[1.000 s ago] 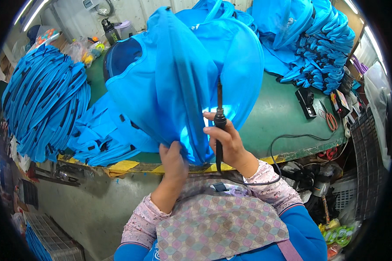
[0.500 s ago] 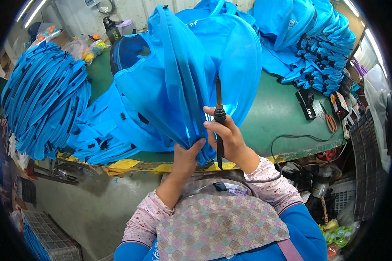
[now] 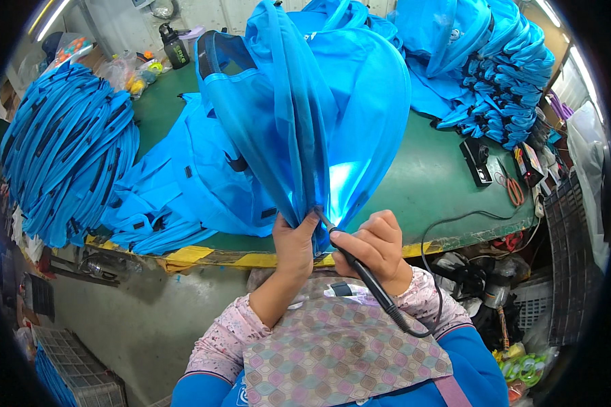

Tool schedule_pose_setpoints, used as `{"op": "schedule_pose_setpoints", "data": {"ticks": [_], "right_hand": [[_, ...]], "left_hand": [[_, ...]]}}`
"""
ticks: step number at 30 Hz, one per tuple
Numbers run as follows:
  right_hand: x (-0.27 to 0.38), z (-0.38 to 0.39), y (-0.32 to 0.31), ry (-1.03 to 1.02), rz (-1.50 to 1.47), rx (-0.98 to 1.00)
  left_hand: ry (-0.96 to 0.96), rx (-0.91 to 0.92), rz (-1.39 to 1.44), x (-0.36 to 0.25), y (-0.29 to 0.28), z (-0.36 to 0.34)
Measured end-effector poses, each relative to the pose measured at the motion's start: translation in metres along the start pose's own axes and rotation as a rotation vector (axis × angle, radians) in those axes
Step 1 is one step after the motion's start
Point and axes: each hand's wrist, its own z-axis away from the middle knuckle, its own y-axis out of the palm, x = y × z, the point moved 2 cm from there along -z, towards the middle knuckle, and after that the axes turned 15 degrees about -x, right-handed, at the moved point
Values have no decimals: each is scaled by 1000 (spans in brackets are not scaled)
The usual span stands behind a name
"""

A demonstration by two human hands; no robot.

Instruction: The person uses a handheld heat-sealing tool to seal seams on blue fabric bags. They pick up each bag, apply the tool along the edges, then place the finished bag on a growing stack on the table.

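Observation:
A bright blue fabric piece [image 3: 370,102] with curved, hoop-like edges and a dark mesh window stands up in front of me on the green table [image 3: 434,183]. My left hand [image 3: 294,245] pinches its gathered folds near the table's front edge. In my right hand [image 3: 381,249] is a soldering iron [image 3: 368,277], gripped by its black handle like a pen. Its metal tip points up and left to the folds beside my left thumb and seems to touch them. A bright patch of light shows on the fabric just right of the tip.
Stacked blue fabric hoops [image 3: 68,159] stand at the left, and more blue pieces [image 3: 502,81] are heaped at the back right. A black device [image 3: 477,163] and orange-handled scissors [image 3: 516,192] lie right. The iron's cord [image 3: 448,218] crosses the table's front edge. A black bottle [image 3: 174,49] stands behind.
The soldering iron has swung from upright to pointing at the folds, its handle end now toward my lap. My right hand has moved down and right. The mesh-window side has shifted up and right.

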Motion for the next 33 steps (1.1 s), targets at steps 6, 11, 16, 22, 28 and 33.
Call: {"op": "schedule_pose_setpoints", "data": {"ticks": [6,11,16,22,28,33], "right_hand": [[0,6,7,-63,52,36],[-11,-12,9,475,-88,7],[-6,-10,-19,403,-212,-224],[-78,-20,9,469,227,-367],[-80,-36,32,272,169,-344],[-63,-43,45,242,110,-296]], "left_hand": [[33,-27,-42,-9,6,6],[196,-51,-143,-11,2,6],[160,20,-63,-15,-1,7],[-67,168,-426,-47,-7,25],[223,477,-1042,-183,11,12],[1280,30,-926,-214,73,-86]]}}
